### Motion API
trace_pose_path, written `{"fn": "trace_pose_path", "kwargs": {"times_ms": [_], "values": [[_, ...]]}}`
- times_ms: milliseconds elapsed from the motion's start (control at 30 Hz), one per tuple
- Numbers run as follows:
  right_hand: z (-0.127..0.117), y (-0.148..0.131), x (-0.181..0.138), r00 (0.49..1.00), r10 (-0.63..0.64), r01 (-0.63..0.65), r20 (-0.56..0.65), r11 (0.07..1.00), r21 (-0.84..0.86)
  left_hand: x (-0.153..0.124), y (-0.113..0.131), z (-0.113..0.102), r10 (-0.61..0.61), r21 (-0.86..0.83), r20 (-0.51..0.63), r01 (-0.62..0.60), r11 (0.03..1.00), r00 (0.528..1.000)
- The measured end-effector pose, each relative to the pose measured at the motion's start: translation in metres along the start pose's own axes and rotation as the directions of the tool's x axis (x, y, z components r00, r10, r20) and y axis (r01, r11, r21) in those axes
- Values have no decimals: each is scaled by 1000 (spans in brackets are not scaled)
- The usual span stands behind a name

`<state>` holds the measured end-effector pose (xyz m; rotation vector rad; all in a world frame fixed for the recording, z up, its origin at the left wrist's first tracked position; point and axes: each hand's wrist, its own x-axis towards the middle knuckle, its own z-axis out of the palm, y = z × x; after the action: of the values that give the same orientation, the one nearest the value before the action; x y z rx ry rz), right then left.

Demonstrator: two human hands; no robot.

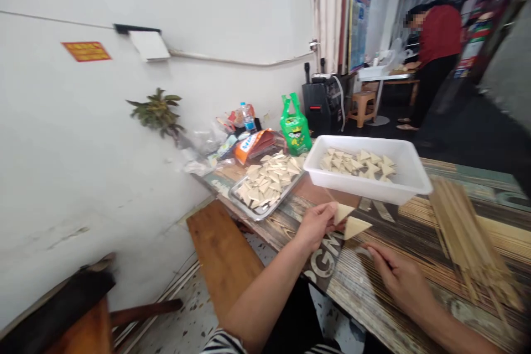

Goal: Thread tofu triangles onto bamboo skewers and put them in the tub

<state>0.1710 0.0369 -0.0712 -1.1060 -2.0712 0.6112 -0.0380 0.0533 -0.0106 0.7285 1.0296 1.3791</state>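
Note:
My left hand (316,225) pinches pale triangular tofu pieces (352,221) just above the wooden table (373,287), in front of the white plastic tub (409,183). My right hand (400,276) rests low on the table to the right of them, fingers curled and pointing toward the triangles; what it holds, if anything, is hidden. The tub holds several skewered triangles (359,163). A metal tray (265,207) to the left is piled with loose triangles (269,177).
A heap of bamboo skewers (468,238) lies on the table's right side. A green bag (295,130), snack packets and a water bottle (248,116) sit by the wall. A wooden bench (224,254) runs below left. A person in red (435,50) stands far back.

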Motion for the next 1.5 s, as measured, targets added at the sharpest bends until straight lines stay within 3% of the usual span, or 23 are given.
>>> {"fn": "trace_pose_path", "kwargs": {"times_ms": [67, 133, 200, 267, 300, 367, 433, 600, 700, 800, 1000, 1200, 1433, 1500], "values": [[1, 13, 1, 1000, -16, 16, -4, 1000, -12, -4, 25, -10, 164, 172, -134, -140, 975, 977], [1, 17, 5, 1000, -21, 21, -8, 1000, -22, -11, 56, -29, 332, 440, -270, -190, 877, 904], [0, 13, 9, 1000, -14, 14, 1, 999, -37, -21, 86, -56, 472, 712, -363, -87, 696, 804], [-1, 6, 12, 1000, -10, 11, 8, 999, -54, -27, 106, -89, 568, 885, -408, 156, 440, 715], [-1, 3, 13, 1000, -11, 11, 8, 998, -60, -27, 112, -106, 589, 911, -409, 283, 299, 697], [-1, -2, 15, 1000, -6, 6, 0, 998, -64, -24, 115, -134, 569, 880, -431, 466, 93, 700], [-1, -5, 17, 1000, 4, -4, -6, 998, -56, -17, 112, -153, 538, 842, -435, 537, -39, 722], [-1, -8, 17, 1000, 2, -3, -13, 999, -38, -4, 99, -155, 631, 785, -322, 571, -239, 706], [0, -7, 17, 1000, -3, 2, -17, 1000, -30, 0, 97, -147, 581, 787, -351, 567, -242, 734], [2, -4, 17, 1000, -4, 4, -6, 1000, -23, 3, 99, -142, 486, 807, -421, 561, -186, 766], [3, -4, 18, 1000, -15, 15, -3, 1000, 7, 4, 107, -149, 456, 862, -421, 502, -67, 784], [1, -8, 18, 999, -32, 32, -17, 999, -9, 12, 103, -161, 485, 869, -481, 469, 155, 730], [-7, -25, 22, 998, -51, 51, -47, 999, -1, 5, 112, -144, 575, 891, -451, 382, 246, 683], [-12, -36, 25, 998, -48, 48, -31, 999, 4, 0, 116, -142, 574, 887, -458, 314, 337, 678]]}}
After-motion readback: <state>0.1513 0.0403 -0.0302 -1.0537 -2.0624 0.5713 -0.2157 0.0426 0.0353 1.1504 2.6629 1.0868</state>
